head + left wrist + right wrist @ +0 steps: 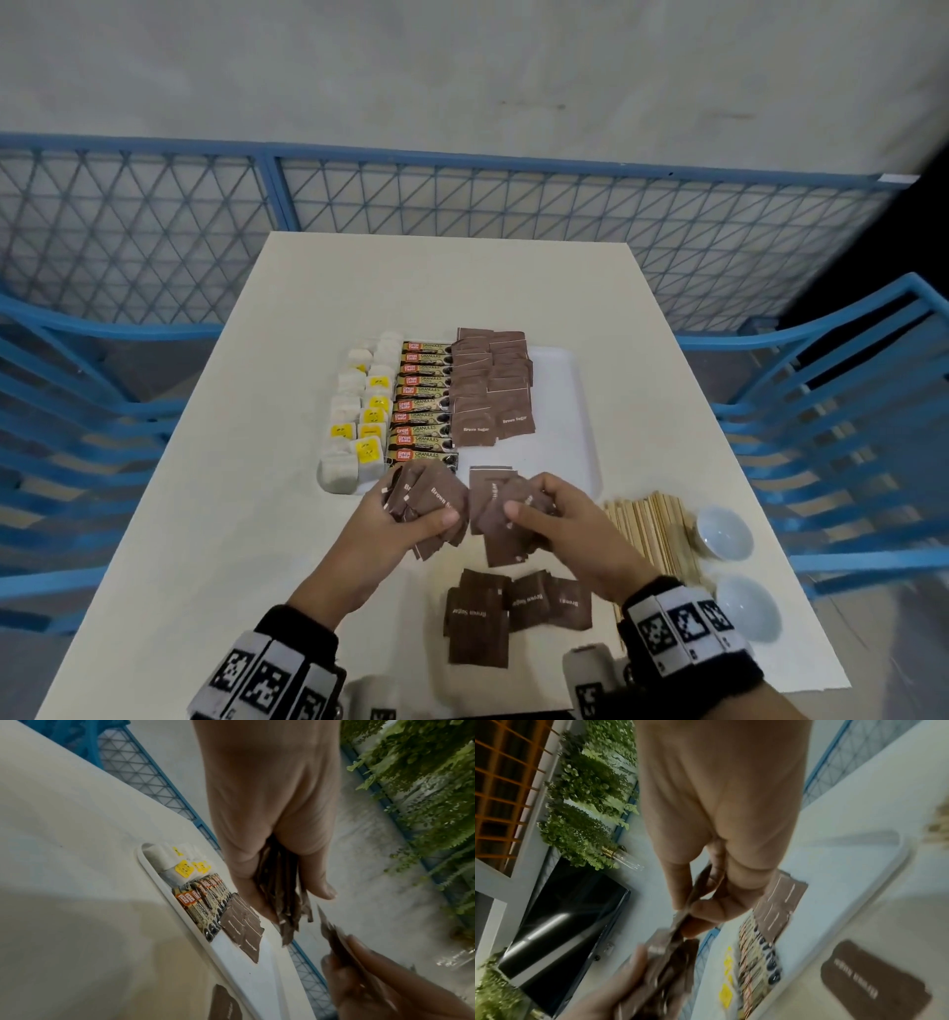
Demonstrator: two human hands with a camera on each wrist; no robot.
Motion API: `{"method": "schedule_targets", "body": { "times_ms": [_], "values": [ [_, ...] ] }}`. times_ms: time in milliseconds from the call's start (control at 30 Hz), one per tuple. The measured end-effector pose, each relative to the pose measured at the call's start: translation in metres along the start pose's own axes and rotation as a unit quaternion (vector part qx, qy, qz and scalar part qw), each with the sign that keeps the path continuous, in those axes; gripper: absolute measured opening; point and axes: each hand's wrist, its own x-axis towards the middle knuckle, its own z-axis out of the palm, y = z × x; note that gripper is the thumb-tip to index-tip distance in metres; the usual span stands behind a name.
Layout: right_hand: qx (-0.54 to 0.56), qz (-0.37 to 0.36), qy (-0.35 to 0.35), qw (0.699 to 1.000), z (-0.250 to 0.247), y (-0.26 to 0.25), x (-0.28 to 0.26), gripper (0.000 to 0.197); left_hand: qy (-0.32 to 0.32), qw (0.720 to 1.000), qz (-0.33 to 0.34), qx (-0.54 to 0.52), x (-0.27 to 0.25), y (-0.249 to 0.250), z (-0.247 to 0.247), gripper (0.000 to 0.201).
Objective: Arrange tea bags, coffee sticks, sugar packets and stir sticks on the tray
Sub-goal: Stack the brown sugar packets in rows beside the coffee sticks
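The main risk is spilling: both hands are holding loose fans of brown sugar packets in the air over the near edge of the tray [567, 390], and the paper is slick. If the left hand [405, 519] is loosening its grip while the right hand [552, 514] is pulling or passing packets across, several may be slipping out onto the desk [205, 514] or onto the neat coffee sticks [423, 406] and tea bags [359, 421] already lined up at the tray's left. A dropped bundle landing on the two rows of sugar packets on the tray [490, 390] could be knocking them askew.

The left grip is clamped on a thick sheaf of sugar packets [282, 902], thumb on one face, fingers behind. The right grip is pinching a thinner few [493, 506], thumb pressing on top; the right wrist view is blurred, so the exact count is probably three or four at most. The two bundles are nearly touching.

More loose packets [518, 611] are lying on the desk near the person, the stir sticks [649, 529] are waiting off the tray to the right, beside two white bowls [724, 529].
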Motion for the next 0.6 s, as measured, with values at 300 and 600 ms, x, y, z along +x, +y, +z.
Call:
{"method": "schedule_targets", "body": {
  "times_ms": [300, 600],
  "values": [
    [0.012, 0.005, -0.051, 0.999, 0.045, 0.006, 0.006, 0.014, -0.018, 0.999, -0.03, -0.038, -0.001, 0.001, -0.009, 0.046],
    [-0.043, 0.009, -0.033, 0.999, 0.032, 0.019, 0.017, 0.018, 0.028, 0.997, -0.045, -0.058, -0.002, 0.004, -0.032, 0.027]
  ]
}}
